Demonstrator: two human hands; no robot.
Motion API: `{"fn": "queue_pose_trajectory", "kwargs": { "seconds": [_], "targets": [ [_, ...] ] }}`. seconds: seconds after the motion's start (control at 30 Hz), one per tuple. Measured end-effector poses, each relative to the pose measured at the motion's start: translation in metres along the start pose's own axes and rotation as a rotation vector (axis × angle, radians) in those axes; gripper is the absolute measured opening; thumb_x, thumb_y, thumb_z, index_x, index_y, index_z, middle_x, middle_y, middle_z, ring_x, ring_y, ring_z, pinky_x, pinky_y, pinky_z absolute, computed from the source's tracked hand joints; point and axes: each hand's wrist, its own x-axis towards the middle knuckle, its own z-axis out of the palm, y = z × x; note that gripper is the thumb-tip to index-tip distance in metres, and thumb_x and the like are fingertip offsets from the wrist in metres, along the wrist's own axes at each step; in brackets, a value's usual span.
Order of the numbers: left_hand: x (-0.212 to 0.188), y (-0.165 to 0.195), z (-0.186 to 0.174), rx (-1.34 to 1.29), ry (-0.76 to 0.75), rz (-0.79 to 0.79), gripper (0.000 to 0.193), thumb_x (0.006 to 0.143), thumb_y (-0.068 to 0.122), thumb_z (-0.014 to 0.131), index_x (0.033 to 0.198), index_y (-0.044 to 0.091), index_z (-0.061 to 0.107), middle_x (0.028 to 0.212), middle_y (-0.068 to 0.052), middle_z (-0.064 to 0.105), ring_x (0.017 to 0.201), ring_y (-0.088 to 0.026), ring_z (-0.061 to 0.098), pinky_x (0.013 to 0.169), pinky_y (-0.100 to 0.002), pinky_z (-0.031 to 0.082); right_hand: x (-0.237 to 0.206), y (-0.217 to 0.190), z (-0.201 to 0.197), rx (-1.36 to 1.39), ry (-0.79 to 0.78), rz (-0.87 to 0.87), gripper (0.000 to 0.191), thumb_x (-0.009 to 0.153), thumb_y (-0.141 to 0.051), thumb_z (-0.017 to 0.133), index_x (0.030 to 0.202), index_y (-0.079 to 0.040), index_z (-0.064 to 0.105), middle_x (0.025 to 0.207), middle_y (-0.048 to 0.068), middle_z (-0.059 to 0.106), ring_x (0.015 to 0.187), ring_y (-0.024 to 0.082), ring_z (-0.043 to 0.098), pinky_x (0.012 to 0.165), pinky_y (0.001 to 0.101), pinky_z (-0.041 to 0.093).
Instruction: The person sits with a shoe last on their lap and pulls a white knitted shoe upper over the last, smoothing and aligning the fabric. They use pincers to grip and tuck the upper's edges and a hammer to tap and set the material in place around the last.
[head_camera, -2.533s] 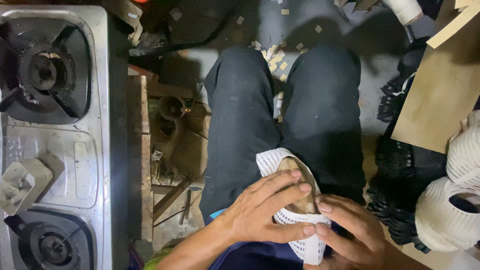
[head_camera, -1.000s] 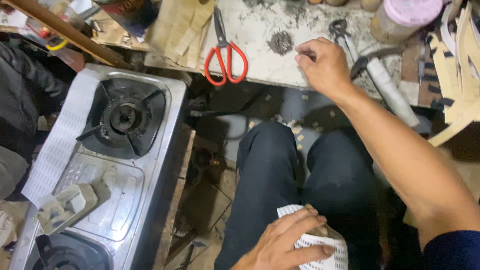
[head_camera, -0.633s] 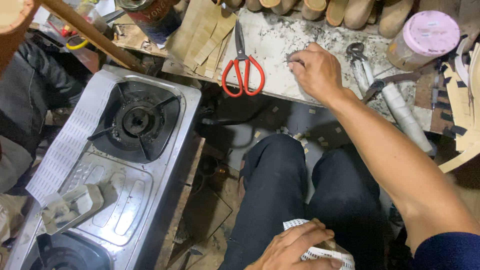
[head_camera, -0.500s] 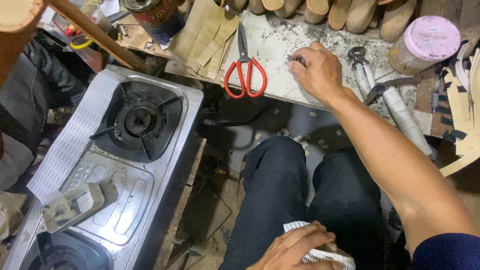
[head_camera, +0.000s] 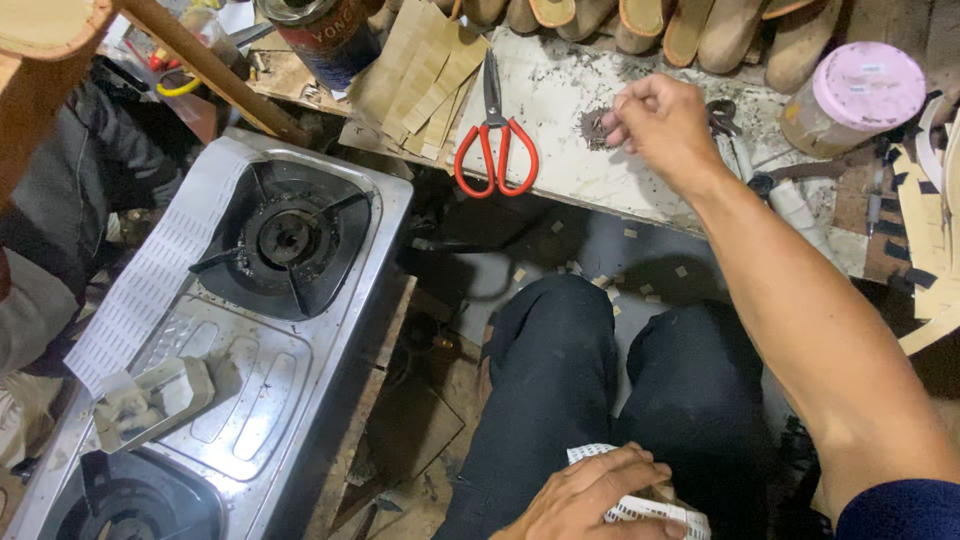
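My right hand (head_camera: 660, 125) reaches out over a stained white board (head_camera: 570, 170), fingers pinched together above a small dark pile of tiny bits (head_camera: 595, 128); whether anything is between the fingertips cannot be seen. Red-handled scissors (head_camera: 495, 140) lie on the board just left of that hand. My left hand (head_camera: 590, 495) rests on my lap at the bottom edge, closed over a white perforated strip wrapped on a shoe-shaped piece (head_camera: 640, 505). My legs in dark trousers (head_camera: 600, 380) fill the middle.
A steel two-burner gas stove (head_camera: 250, 330) stands on the left with a white perforated strip (head_camera: 150, 280) along its edge. Beyond the board are tan soles (head_camera: 640, 25), a pink-lidded jar (head_camera: 850, 100), pliers (head_camera: 725, 125), cardboard strips (head_camera: 420, 75) and a can (head_camera: 325, 30).
My right hand left my lap and reached up to the board, then lifted slightly from the dark pile. The view tilted up; my left hand stayed on the wrapped piece.
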Motion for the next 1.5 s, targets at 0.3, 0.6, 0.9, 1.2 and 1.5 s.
{"fn": "queue_pose_trajectory", "kwargs": {
  "seconds": [0.3, 0.6, 0.9, 1.2, 1.5],
  "targets": [
    [0.015, 0.021, -0.015, -0.02, -0.041, -0.039, 0.02, 0.114, 0.015, 0.053, 0.125, 0.014, 0.07, 0.141, -0.018, 0.06, 0.142, -0.038, 0.061, 0.12, -0.052, 0.055, -0.023, 0.006, -0.025, 0.294, -0.036, 0.04, 0.011, 0.101, -0.01, 0.065, 0.106, -0.001, 0.061, 0.095, 0.009, 0.072, 0.077, 0.012, 0.069, 0.063, 0.0243, 0.053],
    [0.014, 0.023, -0.011, -0.005, -0.009, -0.017, 0.017, 0.113, 0.014, 0.055, 0.122, 0.014, 0.069, 0.136, -0.017, 0.061, 0.137, -0.035, 0.064, 0.117, -0.05, 0.059, -0.036, 0.008, -0.021, -0.044, 0.031, 0.046, 0.014, 0.099, -0.007, 0.065, 0.108, 0.001, 0.06, 0.089, 0.008, 0.07, 0.069, 0.01, 0.066, 0.058, 0.0258, 0.053],
    [0.006, 0.0, -0.001, -0.068, 0.022, 0.0, 0.021, 0.109, 0.013, 0.069, 0.129, 0.021, 0.068, 0.137, -0.013, 0.059, 0.13, -0.032, 0.067, 0.111, -0.046, 0.056, -0.005, -0.002, -0.005, -0.291, 0.044, -0.139, 0.021, 0.097, -0.011, 0.068, 0.116, -0.002, 0.071, 0.098, 0.005, 0.075, 0.079, 0.014, 0.073, 0.071, 0.03, 0.058],
    [0.013, 0.0, 0.001, -0.187, -0.068, -0.354, 0.035, 0.109, 0.022, 0.059, 0.14, 0.008, 0.063, 0.141, -0.018, 0.063, 0.138, -0.037, 0.062, 0.115, -0.052, 0.05, 0.014, 0.001, 0.028, -0.992, -0.049, -0.479, 0.015, 0.091, -0.021, 0.07, 0.097, -0.011, 0.079, 0.1, 0.018, 0.069, 0.096, 0.039, 0.067, 0.082, 0.0512, 0.053],
    [0.01, 0.005, 0.004, -0.494, -0.12, -0.358, 0.038, 0.124, 0.032, 0.026, 0.153, 0.017, 0.046, 0.159, -0.015, 0.047, 0.152, -0.028, 0.044, 0.132, -0.047, 0.036, 0.036, 0.019, 0.027, -1.111, -0.075, -0.54, 0.017, 0.096, -0.015, 0.064, 0.101, -0.003, 0.075, 0.112, 0.024, 0.067, 0.101, 0.044, 0.065, 0.08, 0.0544, 0.052]
  ]
}}
